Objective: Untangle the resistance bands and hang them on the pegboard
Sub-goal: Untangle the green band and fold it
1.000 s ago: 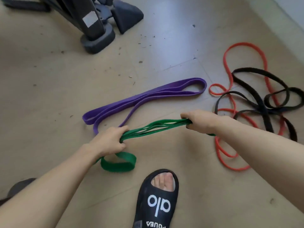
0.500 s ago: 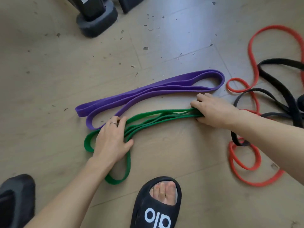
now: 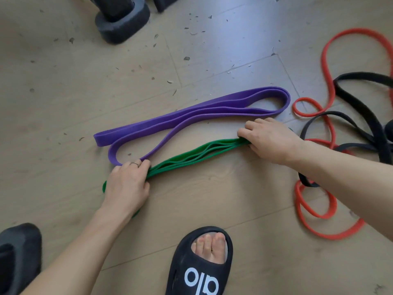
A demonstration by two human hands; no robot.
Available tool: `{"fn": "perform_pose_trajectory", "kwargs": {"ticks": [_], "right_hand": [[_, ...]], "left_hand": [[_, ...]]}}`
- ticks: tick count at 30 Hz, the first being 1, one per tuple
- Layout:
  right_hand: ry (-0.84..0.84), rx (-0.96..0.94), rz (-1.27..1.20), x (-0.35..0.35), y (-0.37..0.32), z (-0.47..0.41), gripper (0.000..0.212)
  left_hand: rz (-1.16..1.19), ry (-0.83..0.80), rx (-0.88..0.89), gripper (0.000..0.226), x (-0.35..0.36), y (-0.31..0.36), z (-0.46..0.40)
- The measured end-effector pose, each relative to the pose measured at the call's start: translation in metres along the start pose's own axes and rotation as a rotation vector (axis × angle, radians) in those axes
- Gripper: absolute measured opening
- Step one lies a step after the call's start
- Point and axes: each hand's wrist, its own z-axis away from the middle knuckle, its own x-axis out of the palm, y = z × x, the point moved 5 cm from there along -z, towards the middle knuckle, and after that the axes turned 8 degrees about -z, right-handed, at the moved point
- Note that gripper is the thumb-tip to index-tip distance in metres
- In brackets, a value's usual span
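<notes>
A green resistance band (image 3: 197,155), folded into several strands, lies on the wooden floor between my hands. My left hand (image 3: 127,184) lies over its left end with fingers curled on the strands. At the band's right end my right hand (image 3: 270,139) grips the bundled strands. Just beyond lies a folded purple band (image 3: 191,118). On the right a red band (image 3: 325,86) and a black band (image 3: 359,107) lie tangled together. No pegboard is in view.
A black slide sandal with a foot in it (image 3: 202,262) stands at the bottom centre. A dark shoe (image 3: 17,252) sits at the bottom left. A black equipment base (image 3: 121,20) stands at the top. Small debris dots the floor.
The green band went from held in the air to flat on the floor. Both hands have gathered its strands closer, and its loose left loop is now under my left hand.
</notes>
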Motion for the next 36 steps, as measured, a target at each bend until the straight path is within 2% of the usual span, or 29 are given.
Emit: {"fn": "perform_pose_trajectory", "kwargs": {"ticks": [3,6,14,16,19,22,26,32,34,36], "right_hand": [[-0.023,0.024,-0.051,-0.001,-0.001,-0.003,0.030],[-0.031,0.054,-0.105,0.001,0.001,-0.004,0.035],[-0.020,0.142,-0.093,0.005,0.005,-0.002,0.057],[-0.015,0.124,-0.073,0.005,0.005,-0.001,0.058],[-0.008,0.073,-0.058,0.008,0.000,-0.001,0.045],[-0.006,0.069,-0.052,0.011,-0.003,-0.001,0.036],[0.041,0.097,-0.048,0.014,-0.006,0.000,0.035],[0.085,0.078,-0.038,0.017,-0.013,0.001,0.047],[0.093,0.059,-0.026,0.016,-0.016,0.002,0.052],[0.112,0.051,-0.026,0.017,-0.019,0.004,0.056]], "left_hand": [[-0.001,0.027,0.038,0.033,0.004,-0.010,0.001],[-0.013,-0.013,0.056,0.038,0.006,-0.017,0.002],[-0.075,-0.228,0.022,0.090,0.005,-0.035,0.016],[-0.082,-0.250,0.022,0.085,0.008,-0.039,0.019],[-0.088,-0.126,0.054,0.051,0.013,-0.044,0.019],[-0.066,-0.044,0.035,0.042,0.016,-0.046,0.018],[-0.058,-0.023,-0.026,0.048,0.022,-0.046,0.022],[-0.180,-0.100,-0.127,0.102,0.015,-0.036,0.023],[-0.200,-0.123,-0.154,0.101,0.004,-0.028,0.024],[-0.213,-0.164,-0.178,0.091,-0.008,-0.020,0.025]]}}
